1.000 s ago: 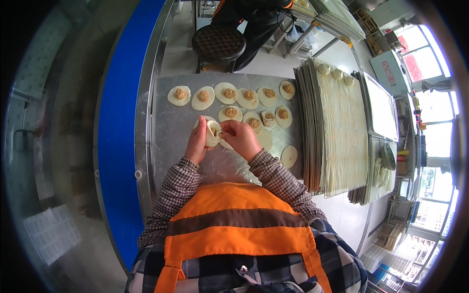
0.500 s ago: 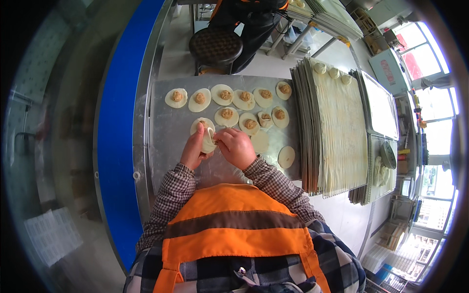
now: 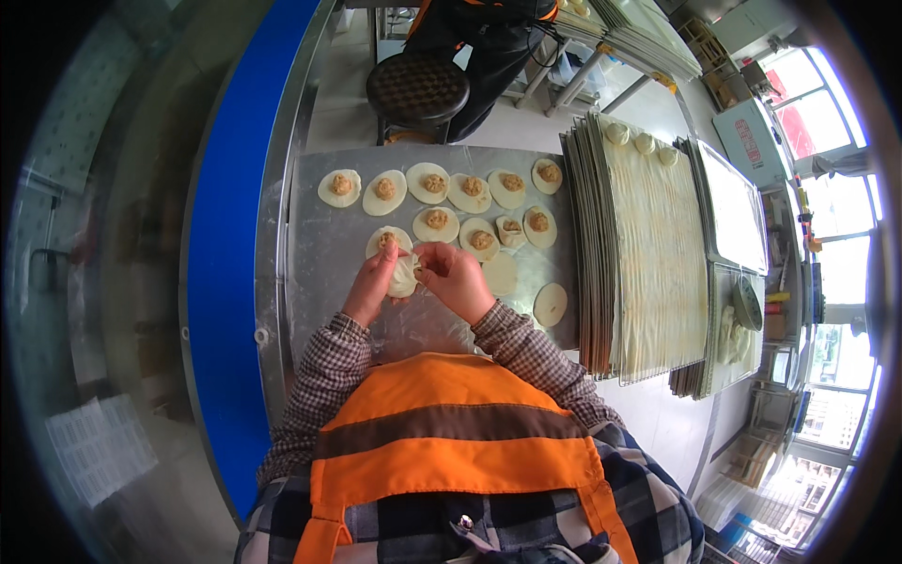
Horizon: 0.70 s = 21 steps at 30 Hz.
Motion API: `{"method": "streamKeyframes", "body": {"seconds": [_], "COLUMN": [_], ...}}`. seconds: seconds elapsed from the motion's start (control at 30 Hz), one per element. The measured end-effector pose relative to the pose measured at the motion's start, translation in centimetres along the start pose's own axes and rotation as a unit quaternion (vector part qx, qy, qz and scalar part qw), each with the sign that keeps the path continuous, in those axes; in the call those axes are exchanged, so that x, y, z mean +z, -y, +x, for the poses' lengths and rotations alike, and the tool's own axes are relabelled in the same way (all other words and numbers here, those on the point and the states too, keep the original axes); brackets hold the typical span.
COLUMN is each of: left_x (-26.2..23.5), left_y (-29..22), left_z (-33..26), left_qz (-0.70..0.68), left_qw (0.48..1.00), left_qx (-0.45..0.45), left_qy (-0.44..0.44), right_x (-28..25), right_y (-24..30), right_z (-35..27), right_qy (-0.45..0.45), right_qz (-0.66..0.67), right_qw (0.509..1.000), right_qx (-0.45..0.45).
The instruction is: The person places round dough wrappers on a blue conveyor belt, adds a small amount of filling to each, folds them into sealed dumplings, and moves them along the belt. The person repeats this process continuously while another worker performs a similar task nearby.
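Between my two hands is a stuffed bun (image 3: 405,276) of white dough, its edge gathered into folds. My left hand (image 3: 373,283) cups it from the left with the thumb on top. The fingers of my right hand (image 3: 454,278) pinch the dough edge at its right side. Just beyond lies a dough wrapper (image 3: 378,243) with a lump of filling, partly covered by my left thumb. Several more filled wrappers (image 3: 428,182) lie in two rows on the metal table (image 3: 324,282). Two bare dough rounds, one (image 3: 500,273) beside my right hand and another (image 3: 551,305) farther right, carry no filling.
To the right stands a tall stack of trays (image 3: 658,254) with three small buns (image 3: 644,143) at its far end. A bowl (image 3: 747,303) sits on trays beyond. A blue panel (image 3: 230,282) borders the left. A round stool (image 3: 417,86) and a person (image 3: 493,56) are past the table.
The dough in my hands has been drawn into a rounder, more closed bundle. My right fingers have shifted slightly along its edge, and the thumbs have moved a little.
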<state>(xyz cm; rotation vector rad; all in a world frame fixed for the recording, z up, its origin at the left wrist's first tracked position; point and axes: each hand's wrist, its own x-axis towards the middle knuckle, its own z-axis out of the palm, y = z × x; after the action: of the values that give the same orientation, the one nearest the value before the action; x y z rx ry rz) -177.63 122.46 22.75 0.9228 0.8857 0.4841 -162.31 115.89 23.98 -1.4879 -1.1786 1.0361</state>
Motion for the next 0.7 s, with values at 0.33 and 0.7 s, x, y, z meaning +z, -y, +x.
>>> {"method": "streamKeyframes", "body": {"seconds": [0.33, 0.7], "left_x": [-0.1, 0.7], "left_y": [-0.4, -0.8], "left_z": [-0.2, -0.8], "left_qz": [0.013, -0.023], "left_qw": [0.999, 0.999], "left_qx": [-0.006, -0.007], "left_qy": [0.046, 0.030], "right_x": [-0.8, -1.1], "right_y": [1.0, 1.9], "right_z": [-0.3, -0.2], "right_qy": [-0.003, 0.006], "right_qz": [-0.153, -0.243], "right_qw": [0.971, 0.921], "right_qx": [-0.182, -0.303]}}
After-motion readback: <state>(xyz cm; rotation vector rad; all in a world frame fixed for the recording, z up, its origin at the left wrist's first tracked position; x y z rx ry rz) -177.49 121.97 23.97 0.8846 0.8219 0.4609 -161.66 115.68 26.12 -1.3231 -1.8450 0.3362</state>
